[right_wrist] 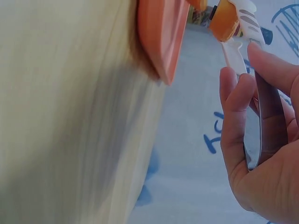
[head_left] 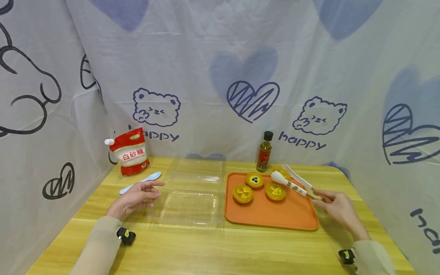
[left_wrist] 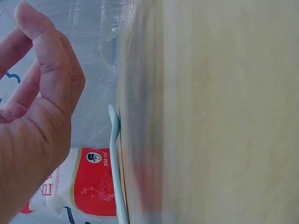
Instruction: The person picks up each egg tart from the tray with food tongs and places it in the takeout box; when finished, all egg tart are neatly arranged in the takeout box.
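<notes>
**Golden tarts [head_left: 243, 194] that asked for a gentle pinch**

At the far left of the surface [head_left: 185, 252] stood a red and white sugar bag [head_left: 132, 154], with a pale blue spoon [head_left: 148, 178] lying in front of it. My left hand [head_left: 139, 196] was just beside the spoon, fingers loosely extended, holding nothing. To its right lay a clear plastic box [head_left: 194, 191], apparently opened out in two halves; I judged it thin, light and quick to flex or slide, best steadied by its rim.

Next came the orange tray [head_left: 271, 215], with three tarts on it. Their crusts looked brittle and their fillings soft, so I reckoned a hard squeeze would crack or smear them; opposite sides of the crust seemed the safest hold. A dark-capped bottle [head_left: 264, 152] stood behind the tray. At the tray's back right, the pale tips of the tongs [head_left: 293, 186] flanked a fourth tart [head_left: 281, 171]; whether they pinched or lifted it, I could not tell.

My right hand [head_left: 338, 208], well apart from the left, was clamped round the tongs' arms. They looked light and springy, smooth enough to twist.
</notes>
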Demonstrator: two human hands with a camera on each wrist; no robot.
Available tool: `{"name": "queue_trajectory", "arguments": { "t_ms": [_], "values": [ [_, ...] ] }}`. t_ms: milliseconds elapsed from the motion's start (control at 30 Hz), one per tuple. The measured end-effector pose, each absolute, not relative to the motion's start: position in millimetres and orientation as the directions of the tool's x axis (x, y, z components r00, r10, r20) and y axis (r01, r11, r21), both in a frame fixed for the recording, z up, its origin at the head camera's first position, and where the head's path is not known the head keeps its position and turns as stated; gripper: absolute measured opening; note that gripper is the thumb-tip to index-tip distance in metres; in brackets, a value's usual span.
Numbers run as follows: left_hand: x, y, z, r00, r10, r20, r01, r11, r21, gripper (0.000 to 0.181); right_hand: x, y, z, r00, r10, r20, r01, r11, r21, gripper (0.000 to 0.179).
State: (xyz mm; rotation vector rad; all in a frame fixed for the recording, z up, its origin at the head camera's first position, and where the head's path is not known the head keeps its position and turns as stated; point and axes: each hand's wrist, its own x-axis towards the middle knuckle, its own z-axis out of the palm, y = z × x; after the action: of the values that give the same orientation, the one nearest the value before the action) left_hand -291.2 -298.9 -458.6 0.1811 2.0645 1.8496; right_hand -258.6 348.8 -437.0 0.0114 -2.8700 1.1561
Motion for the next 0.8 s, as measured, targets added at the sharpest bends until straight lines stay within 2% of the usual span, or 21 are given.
{"name": "queue_trajectory", "arguments": {
  "t_ms": [267,500,800],
  "values": [
    [-291,-299,-459,-0.927,0.332,-0.176,-0.139,0.133,0.981,0.054,-258,332,-431,-0.997,-0.013,0.07,-0.058,0.726,-0.685,0.065],
    [-291,-299,-459,-0.924,0.337,-0.178,-0.144,0.124,0.982,0.056,-260,320,-430,-0.992,-0.076,0.105,-0.129,0.66,-0.74,0.06],
    [-291,-299,-458,-0.922,0.345,-0.174,-0.139,0.124,0.982,0.057,-262,311,-432,-0.992,-0.095,0.085,-0.127,0.658,-0.742,0.055]
  ]
}}
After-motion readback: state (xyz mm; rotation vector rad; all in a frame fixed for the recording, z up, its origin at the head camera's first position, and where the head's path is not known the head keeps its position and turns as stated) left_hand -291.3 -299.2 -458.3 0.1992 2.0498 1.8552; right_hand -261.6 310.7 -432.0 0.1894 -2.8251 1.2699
